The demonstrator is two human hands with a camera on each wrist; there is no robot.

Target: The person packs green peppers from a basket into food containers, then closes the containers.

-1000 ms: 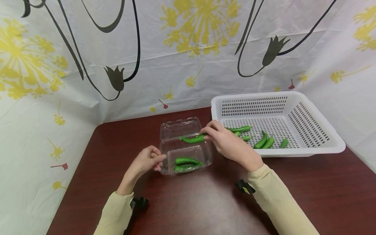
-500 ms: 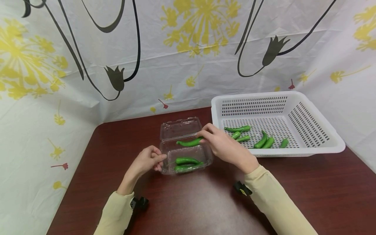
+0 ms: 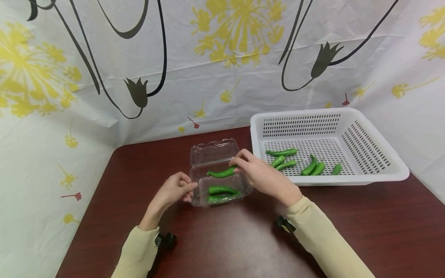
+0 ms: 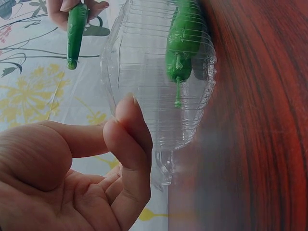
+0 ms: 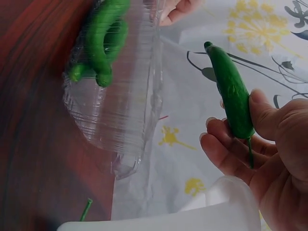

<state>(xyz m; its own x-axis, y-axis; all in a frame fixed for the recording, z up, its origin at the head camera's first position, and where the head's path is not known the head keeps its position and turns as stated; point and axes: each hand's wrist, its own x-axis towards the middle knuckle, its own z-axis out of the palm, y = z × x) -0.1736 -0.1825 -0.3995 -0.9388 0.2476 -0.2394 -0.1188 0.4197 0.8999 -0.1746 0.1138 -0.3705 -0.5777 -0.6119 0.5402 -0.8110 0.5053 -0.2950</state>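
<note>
A green chili pepper [image 3: 221, 173] is pinched near its stem end between the thumb and fingers of my right hand [image 3: 259, 173]. Its free tip points left, over the clear plastic clamshell container [image 3: 205, 179]. Two more green peppers [image 3: 222, 190] lie side by side along the container's near side, also seen through its ribbed wall in both wrist views. My left hand [image 3: 175, 189] pinches the container's left rim between thumb and index finger [image 4: 127, 130]. The container's hinged lid [image 3: 213, 152] lies back, away from me.
A white perforated basket [image 3: 375, 177] with several green peppers [image 3: 309, 170] inside stands at the back right, just beyond my right hand. The dark red-brown tabletop [image 3: 222, 239] spreads in front. A patterned white sheet [image 3: 208, 88] hangs behind the table.
My right hand has moved slightly left and down with its pepper, further over the container. More peppers show in the basket now. My left hand has stayed at the rim.
</note>
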